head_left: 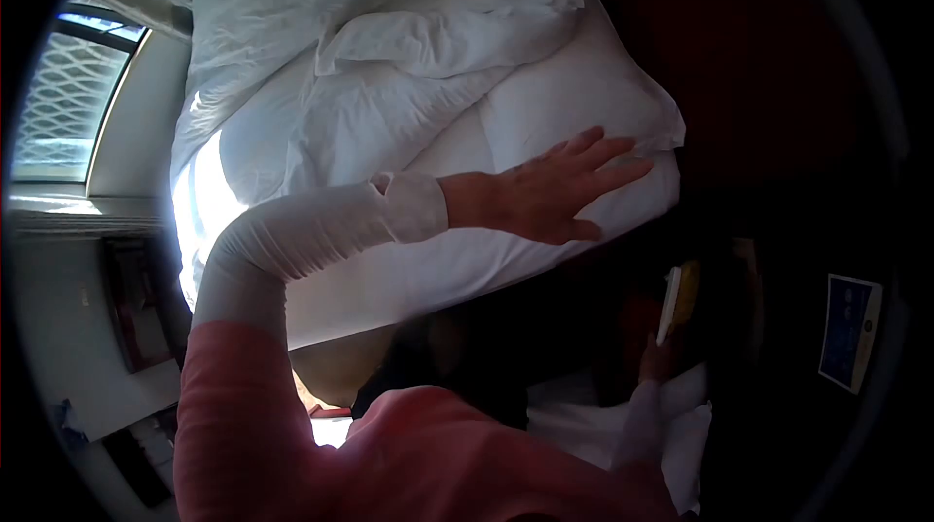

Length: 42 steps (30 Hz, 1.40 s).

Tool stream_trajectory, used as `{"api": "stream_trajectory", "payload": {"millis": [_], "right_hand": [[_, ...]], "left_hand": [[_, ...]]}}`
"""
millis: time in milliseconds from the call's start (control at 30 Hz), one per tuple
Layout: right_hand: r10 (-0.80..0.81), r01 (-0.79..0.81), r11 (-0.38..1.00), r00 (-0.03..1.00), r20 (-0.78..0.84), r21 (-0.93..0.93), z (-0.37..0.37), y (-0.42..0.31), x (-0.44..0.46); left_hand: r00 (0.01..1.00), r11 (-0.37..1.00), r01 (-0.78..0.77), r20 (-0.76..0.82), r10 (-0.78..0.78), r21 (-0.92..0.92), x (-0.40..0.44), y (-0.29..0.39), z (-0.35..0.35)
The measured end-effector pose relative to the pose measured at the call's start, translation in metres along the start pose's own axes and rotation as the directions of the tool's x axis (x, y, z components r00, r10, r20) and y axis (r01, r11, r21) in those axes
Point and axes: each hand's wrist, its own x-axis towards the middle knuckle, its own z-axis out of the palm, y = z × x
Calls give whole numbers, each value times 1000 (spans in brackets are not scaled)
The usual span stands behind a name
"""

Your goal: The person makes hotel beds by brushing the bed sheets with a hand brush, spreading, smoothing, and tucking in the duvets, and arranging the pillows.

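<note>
My left hand (pixel 550 186) reaches across the corner of the bed, palm down with the fingers spread. It holds nothing; whether it touches the sheet, I cannot tell. Under it lies the white sheet (pixel 564 94) on the mattress, with a rumpled white duvet (pixel 389 123) farther back. Low on the right, in shadow, my right hand (pixel 660 359) is closed around the lower end of a long white and yellow object (pixel 679 303) that looks like a brush. That object points upward, apart from the bed. Dim light hides the right fingers in part.
A window (pixel 73 99) with a lattice pattern is at the left. Below it stands a pale surface (pixel 78 347) with a dark reddish frame-like item (pixel 138 303). White pillows or bedding (pixel 584 420) lie near my right arm. A blue and white printed card (pixel 848 332) shows at far right.
</note>
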Motion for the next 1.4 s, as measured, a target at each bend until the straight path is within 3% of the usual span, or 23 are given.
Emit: {"api": "stream_trajectory", "payload": {"millis": [67, 100, 167, 233, 300, 367, 433, 500, 533, 567, 633, 667, 767, 833, 933, 1033, 1067, 1167, 1233, 1267, 1333, 1367, 1400], "right_hand": [[-78, 79, 994, 997, 8, -70, 7, 18, 21], [-32, 36, 993, 999, 33, -109, 7, 16, 22], [-112, 117, 990, 992, 62, -76, -11, -10, 4], [-117, 145, 958, 985, 126, -246, 0, 33, 40], [-93, 120, 870, 992, 80, -479, -22, -10, 20], [-418, 290, 750, 905, -85, -594, -16, -23, 25], [-554, 446, 743, 828, -86, -499, 1, -57, 32], [-824, 722, 501, 566, -9, -476, 28, -131, 16], [-830, 773, 458, 548, 98, -439, 32, -193, -17], [-884, 840, 355, 444, 144, -409, 60, -235, -23], [-953, 916, 171, 247, 173, -363, 125, -317, -32], [-985, 957, 34, 81, 154, -289, 141, -369, -57], [-963, 933, -235, -186, 195, -271, 202, -501, -98], [-932, 851, -346, -262, 250, -396, 234, -574, -105], [-934, 626, -342, -307, 181, -701, 278, -655, -83], [-971, 608, -150, -240, -1, -780, 291, -690, -64], [-994, 717, -103, -57, 89, -690, 287, -692, -61], [-983, 809, -184, -153, 102, -558, 267, -672, -45], [-968, 903, -247, -249, 41, -351, 230, -633, -37], [-966, 950, -252, -258, -10, -181, 195, -604, -33], [-998, 999, 0, -3, 66, 37, 100, -541, -6], [-981, 967, 117, 148, -127, 227, 59, -497, 17], [-815, 741, 488, 576, -64, 461, 12, -446, 48]], "left_hand": [[930, 924, 355, 160, -332, -144, -65, -45, 75], [794, 784, 598, 253, -553, -166, -101, -59, 91], [608, 588, 792, 129, -783, -163, -196, -110, 140], [300, 310, 931, -78, -951, -191, -289, -125, 167], [-25, 67, 912, -219, -975, -405, -375, -111, 189], [-369, -228, 781, -136, -919, -581, -432, -66, 194], [-550, -365, 615, -48, -834, -699, -499, -31, 244], [-626, -513, 414, 175, -760, -752, -527, 15, 270], [-667, -575, 264, 284, -689, -775, -503, 41, 246], [-684, -624, 110, 397, -613, -774, -478, 61, 224], [-729, -618, 212, 299, -616, -757, -525, 56, 317], [-742, -631, 347, 209, -638, -694, -505, 59, 296], [-689, -470, 584, -97, -718, -662, -496, 13, 272], [-536, -253, 778, -396, -746, -575, -493, -29, 231], [-399, -174, 901, -602, -692, -397, -494, -92, 156], [-388, -329, 920, -618, -684, -213, -516, -150, 120], [-395, -402, 906, -613, -684, -134, -522, -163, 118], [-544, -381, 746, -170, -822, -545, -564, -183, 131], [-282, -167, 701, -54, -958, -693, -586, -170, 156], [-229, -6, 821, -321, -919, -571, -587, -149, 182], [-227, 128, 646, -349, -909, -752, -564, -56, 182], [-247, 4, 709, -254, -935, -705, -574, -6, 200], [-124, 218, 869, -621, -774, -445, -592, 37, 248]]}}
